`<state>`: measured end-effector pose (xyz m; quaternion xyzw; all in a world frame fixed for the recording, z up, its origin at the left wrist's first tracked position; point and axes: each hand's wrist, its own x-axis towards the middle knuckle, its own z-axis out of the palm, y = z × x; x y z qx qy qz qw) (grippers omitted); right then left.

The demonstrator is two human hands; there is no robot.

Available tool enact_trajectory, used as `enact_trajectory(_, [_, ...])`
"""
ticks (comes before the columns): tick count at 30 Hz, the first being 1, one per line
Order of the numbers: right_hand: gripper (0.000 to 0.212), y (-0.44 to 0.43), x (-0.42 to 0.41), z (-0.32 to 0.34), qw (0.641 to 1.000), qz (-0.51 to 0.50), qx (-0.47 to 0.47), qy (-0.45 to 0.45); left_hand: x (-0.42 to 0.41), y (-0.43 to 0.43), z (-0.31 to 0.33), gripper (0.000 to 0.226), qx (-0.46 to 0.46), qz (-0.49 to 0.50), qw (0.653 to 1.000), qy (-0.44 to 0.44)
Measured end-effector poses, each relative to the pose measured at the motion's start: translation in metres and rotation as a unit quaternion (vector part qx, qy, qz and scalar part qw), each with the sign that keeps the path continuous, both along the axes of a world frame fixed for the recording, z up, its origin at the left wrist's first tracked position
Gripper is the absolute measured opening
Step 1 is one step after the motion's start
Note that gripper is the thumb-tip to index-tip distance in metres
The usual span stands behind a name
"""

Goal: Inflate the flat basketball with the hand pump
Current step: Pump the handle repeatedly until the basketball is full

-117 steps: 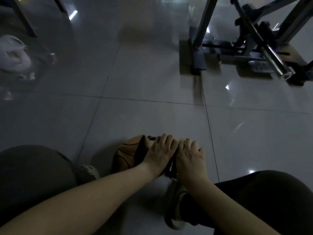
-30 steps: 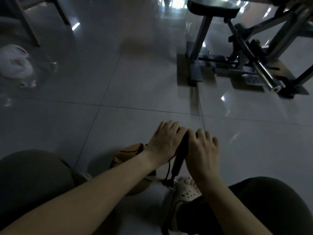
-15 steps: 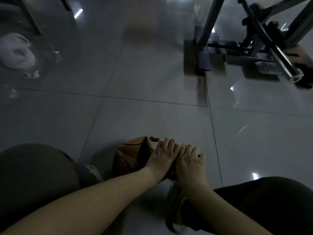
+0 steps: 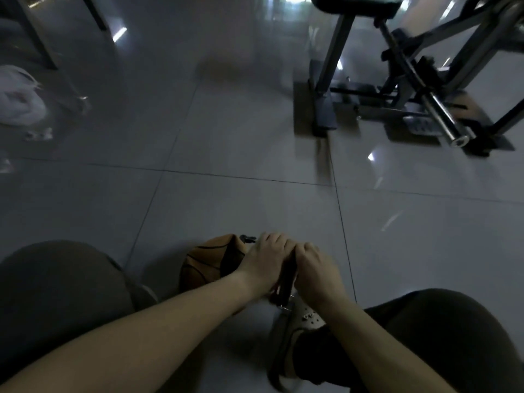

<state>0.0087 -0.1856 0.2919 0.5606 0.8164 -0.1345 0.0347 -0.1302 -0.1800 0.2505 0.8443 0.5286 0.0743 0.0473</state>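
Glossy glazed floor tiles mirror the light ahead of the hands. Just left of them, the basketball looks matt and pebbled, creased. Far ahead to the right, a polished metal bar gleams on a matt painted steel frame. Far left, a thin crinkled plastic bag.

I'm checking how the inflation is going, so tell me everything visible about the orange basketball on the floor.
The orange basketball with black seam lines lies on the glossy grey tiled floor between the person's knees. It looks partly flat: its top is folded and creased, not round. The left hand and forearm cover its right side. A small black fitting shows at its top edge. The surface looks pebbled and rubbery, though the dim light hides detail.
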Motion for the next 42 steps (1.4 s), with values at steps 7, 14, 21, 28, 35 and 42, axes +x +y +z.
enact_trajectory(7, [0.017,0.016,-0.002,0.055,0.967,-0.014,0.253,0.009,0.002,0.014,0.071,0.013,0.181,0.023,0.982,-0.054])
enact_trajectory(14, [0.01,-0.009,-0.007,-0.012,0.99,-0.024,0.103,-0.093,0.013,-0.011,-0.016,0.024,0.103,0.054,0.993,-0.014])
enact_trajectory(21, [0.029,0.0,-0.004,-0.04,0.993,0.014,-0.016,-0.116,0.016,-0.007,-0.06,0.028,0.061,0.045,0.997,0.009])
enact_trajectory(28, [0.028,0.01,0.001,-0.027,0.993,-0.013,-0.081,-0.086,0.02,0.0,-0.054,0.023,0.02,0.033,0.999,0.003])
enact_trajectory(35, [0.011,0.006,0.001,0.029,0.998,-0.049,0.036,-0.009,0.004,0.015,0.02,0.013,0.041,-0.023,0.995,-0.091])
enact_trajectory(42, [0.019,0.012,0.007,0.069,0.968,-0.028,0.245,0.039,-0.001,0.023,0.088,0.011,0.137,-0.014,0.974,-0.18])
